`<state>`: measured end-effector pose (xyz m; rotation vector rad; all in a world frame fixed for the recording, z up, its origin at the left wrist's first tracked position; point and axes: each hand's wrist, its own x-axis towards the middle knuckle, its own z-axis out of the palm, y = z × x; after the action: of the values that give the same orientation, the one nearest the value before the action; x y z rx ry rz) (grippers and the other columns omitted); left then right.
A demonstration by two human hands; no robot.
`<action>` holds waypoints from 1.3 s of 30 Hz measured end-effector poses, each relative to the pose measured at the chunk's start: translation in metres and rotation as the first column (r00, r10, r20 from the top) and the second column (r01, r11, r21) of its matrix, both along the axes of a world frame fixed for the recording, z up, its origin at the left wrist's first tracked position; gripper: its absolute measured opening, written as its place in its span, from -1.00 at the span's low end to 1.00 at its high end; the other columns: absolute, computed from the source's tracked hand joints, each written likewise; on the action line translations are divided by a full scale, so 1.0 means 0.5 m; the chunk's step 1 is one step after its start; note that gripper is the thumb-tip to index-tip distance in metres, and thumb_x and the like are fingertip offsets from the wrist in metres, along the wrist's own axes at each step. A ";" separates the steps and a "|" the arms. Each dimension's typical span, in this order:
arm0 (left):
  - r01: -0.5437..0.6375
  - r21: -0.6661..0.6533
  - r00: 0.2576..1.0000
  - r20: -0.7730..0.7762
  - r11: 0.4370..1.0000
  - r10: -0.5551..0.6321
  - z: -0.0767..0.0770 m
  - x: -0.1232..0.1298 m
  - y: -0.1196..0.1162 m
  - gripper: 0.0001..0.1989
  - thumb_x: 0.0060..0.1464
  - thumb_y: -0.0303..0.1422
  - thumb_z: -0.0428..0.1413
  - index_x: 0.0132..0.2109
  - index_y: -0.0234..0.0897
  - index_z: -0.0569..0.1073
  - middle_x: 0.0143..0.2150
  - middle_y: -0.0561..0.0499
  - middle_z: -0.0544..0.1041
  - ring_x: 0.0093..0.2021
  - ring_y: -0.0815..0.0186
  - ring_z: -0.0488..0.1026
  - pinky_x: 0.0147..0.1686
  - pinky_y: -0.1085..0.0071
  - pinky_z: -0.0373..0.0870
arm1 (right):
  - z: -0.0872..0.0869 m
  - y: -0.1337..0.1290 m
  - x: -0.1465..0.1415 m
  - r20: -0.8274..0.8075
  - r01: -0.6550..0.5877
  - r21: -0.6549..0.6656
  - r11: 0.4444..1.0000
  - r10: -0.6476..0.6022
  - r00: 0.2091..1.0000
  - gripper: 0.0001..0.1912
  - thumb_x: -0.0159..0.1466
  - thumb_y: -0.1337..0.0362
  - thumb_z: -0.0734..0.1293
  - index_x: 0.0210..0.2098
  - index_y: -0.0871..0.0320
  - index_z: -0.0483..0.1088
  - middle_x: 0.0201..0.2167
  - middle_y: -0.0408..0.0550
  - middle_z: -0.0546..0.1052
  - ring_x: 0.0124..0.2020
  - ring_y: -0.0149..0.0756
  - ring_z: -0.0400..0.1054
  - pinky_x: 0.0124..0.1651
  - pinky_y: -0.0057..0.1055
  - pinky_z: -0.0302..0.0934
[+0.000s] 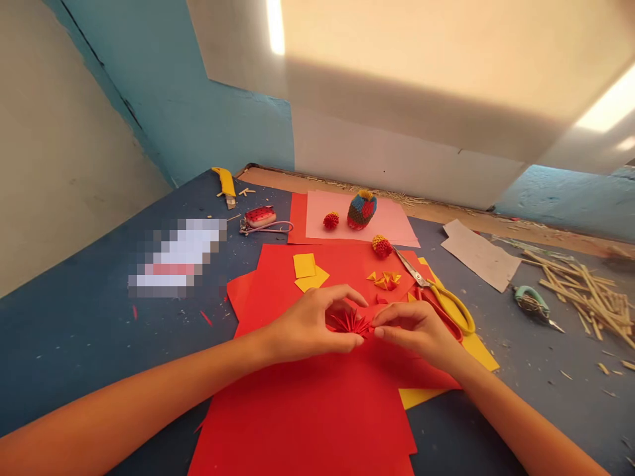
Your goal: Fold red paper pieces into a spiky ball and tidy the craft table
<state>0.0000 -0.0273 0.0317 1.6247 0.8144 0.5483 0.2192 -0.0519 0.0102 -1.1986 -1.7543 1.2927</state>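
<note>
The red folded-paper cluster (352, 323) lies between the two hands, just above or on the large red sheet (317, 410); whether it touches the paper cannot be told. It sits right of the sheet's middle, nearer the far edge than the near one, with the surface (99, 344) showing beyond the left edge. Its longer spread runs roughly left to right, and its thin points fan away from the person and out to the sides.

The left hand (302, 322) has the greater hold: it curls round the cluster's left side, fingers beyond it and thumb on the near side. The right hand (421, 328) comes in from the right, thumb and finger pinched on red paper at the right end; whether that tip is a separate piece is too small to tell. The yellow-handled scissors (449, 307) lie just beyond the right hand, blades pointing away to the left.
</note>
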 end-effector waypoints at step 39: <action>-0.199 0.091 0.978 0.084 0.976 0.192 -0.022 0.013 -0.009 -0.64 -0.09 -0.33 0.26 -0.12 -0.20 0.34 -0.30 0.10 0.48 -0.24 0.38 0.47 -0.12 0.42 0.42 | -0.007 -0.013 -0.031 -0.145 0.233 0.133 0.963 -0.214 0.966 -0.84 0.08 0.23 0.45 -0.42 0.10 0.41 -0.45 -0.15 0.53 -0.42 -0.39 0.43 -0.34 -0.51 0.34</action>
<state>0.0064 -0.0316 0.0205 1.6127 0.9089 0.7955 0.2039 -0.0583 0.0066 -1.1639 -1.5446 1.0626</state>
